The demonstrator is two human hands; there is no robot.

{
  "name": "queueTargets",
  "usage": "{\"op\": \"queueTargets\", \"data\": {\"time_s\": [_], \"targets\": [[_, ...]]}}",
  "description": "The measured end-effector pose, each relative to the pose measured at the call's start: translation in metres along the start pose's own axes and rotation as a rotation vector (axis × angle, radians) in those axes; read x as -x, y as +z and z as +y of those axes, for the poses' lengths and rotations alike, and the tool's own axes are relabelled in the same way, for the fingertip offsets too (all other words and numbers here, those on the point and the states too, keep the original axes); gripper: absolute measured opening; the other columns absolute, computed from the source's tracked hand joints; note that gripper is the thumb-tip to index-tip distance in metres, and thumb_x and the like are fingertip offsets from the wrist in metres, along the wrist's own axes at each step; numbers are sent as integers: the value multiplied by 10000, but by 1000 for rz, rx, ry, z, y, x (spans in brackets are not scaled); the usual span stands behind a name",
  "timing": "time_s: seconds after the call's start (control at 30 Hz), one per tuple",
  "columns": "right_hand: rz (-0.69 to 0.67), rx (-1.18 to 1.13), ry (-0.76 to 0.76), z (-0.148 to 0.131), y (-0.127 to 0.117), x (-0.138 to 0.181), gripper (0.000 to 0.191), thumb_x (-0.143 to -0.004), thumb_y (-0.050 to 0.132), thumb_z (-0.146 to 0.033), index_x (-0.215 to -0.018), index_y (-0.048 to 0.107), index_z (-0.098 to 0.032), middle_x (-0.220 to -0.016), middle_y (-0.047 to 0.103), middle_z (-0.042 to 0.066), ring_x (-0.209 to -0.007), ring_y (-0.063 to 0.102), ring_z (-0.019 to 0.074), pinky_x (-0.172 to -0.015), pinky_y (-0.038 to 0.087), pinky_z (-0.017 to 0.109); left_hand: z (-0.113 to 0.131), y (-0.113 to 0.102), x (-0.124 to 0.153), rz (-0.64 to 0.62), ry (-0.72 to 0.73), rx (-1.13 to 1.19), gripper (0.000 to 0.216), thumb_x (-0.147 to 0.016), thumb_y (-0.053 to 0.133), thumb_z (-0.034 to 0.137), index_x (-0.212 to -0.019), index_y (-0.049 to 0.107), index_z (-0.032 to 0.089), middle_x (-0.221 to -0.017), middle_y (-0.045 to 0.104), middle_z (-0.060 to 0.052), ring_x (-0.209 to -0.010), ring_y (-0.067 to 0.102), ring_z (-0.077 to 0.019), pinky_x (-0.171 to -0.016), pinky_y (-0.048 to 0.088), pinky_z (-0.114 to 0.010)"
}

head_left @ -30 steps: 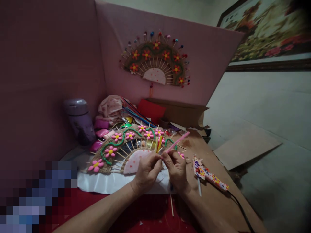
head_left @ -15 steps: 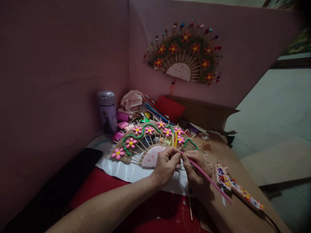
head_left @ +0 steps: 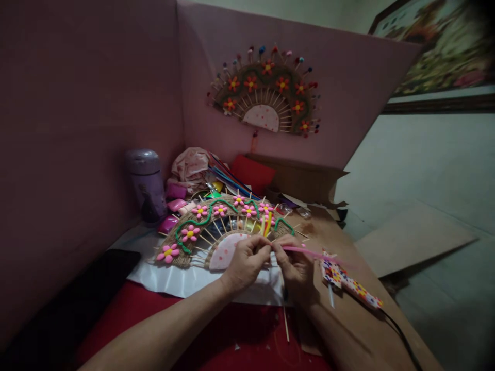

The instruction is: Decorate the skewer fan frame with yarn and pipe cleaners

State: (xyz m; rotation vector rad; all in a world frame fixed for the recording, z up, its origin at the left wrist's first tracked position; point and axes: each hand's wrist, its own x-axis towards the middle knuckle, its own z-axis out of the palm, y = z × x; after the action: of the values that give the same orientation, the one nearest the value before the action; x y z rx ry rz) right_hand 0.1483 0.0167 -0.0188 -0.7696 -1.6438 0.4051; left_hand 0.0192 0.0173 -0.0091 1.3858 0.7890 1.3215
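Observation:
A half-round fan craft (head_left: 209, 226) of jute, wooden sticks, pink flowers and green cord lies on white paper (head_left: 166, 278). Both my hands meet just in front of its right end. My left hand (head_left: 245, 263) is closed, pinching the near end of a thin pink pipe cleaner (head_left: 309, 253). My right hand (head_left: 296, 268) is closed too, its fingertips gripping the same pipe cleaner, which sticks out level to the right.
A flower-patterned glue gun (head_left: 346, 281) with a black cord lies right of my hands. A purple bottle (head_left: 147, 183), cloth, coloured sticks and a red pad crowd the back corner. A finished fan (head_left: 266, 93) hangs on the pink board. A loose stick (head_left: 285, 322) lies on the red mat.
The pink pipe cleaner has swung from pointing up-right, to down-right, to level right. My hands stay together at the fan's right end. The camera view has shifted.

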Motion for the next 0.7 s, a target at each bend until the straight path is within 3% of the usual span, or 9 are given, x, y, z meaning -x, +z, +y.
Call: {"op": "queueTargets", "data": {"time_s": [0.2,0.4,0.57,0.7], "targets": [[-46,77,-98,-5,2,-5,138,-825,511,-184,-825,645,-219,-817,600,44,-767,565,167,-684,457,307,0,4,-4,156,-150,245,207,-668,642,320,-627,558,135,-510,448,54,-442,336,-43,-420,262,-169],[45,47,116,-2,0,-6,114,-841,505,-215,-787,606,-211,-722,568,5,-673,524,142,-648,412,266,-3,3,-6,71,-150,297,311,-712,638,428,-681,576,125,-565,509,27,-433,350,-34,-409,250,-169],[27,86,101,0,-1,-5,91,-817,530,-209,-740,580,-206,-687,536,-13,-616,483,123,-589,371,251,-1,-1,-6,49,-168,235,320,-726,632,427,-645,544,130,-486,434,56,-404,312,-31,-394,214,-167],[-1,78,136,2,-1,-6,101,-817,536,-208,-726,580,-205,-654,535,-23,-568,460,111,-548,351,243,-1,-4,-6,14,-139,187,264,-731,637,377,-683,560,130,-523,466,48,-435,351,-38,-413,246,-168]]}}
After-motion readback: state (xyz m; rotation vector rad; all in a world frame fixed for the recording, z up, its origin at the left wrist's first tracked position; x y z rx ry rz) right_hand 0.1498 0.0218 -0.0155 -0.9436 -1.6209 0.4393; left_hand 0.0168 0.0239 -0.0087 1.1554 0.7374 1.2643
